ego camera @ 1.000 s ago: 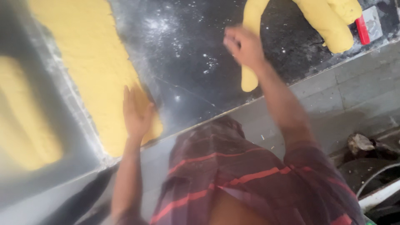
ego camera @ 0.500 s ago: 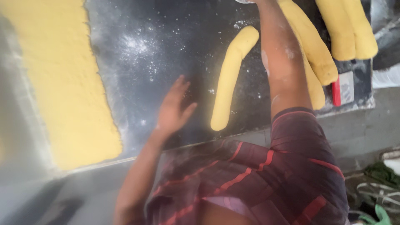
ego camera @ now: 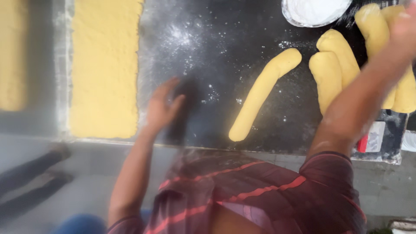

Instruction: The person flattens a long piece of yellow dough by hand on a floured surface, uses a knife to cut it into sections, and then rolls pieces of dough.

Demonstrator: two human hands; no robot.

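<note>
five spread fingers (ego camera: 167, 93) over slab (ego camera: 216, 65)

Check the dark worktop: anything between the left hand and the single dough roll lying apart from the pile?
Nothing visible. The left hand is blurred over the dark worktop, and between it and the lone dough roll lies only bare, flour-dusted surface. The dough slab is on the hand's other side; the dough pile and flour bowl sit beyond the roll.

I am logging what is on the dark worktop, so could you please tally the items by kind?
Yellow dough logs: 5, for example the lone log and the pair beside it
Flat yellow dough sheets: 2, such as
Bowl of white flour: 1
Scraper with red handle: 1
Total: 9
</note>
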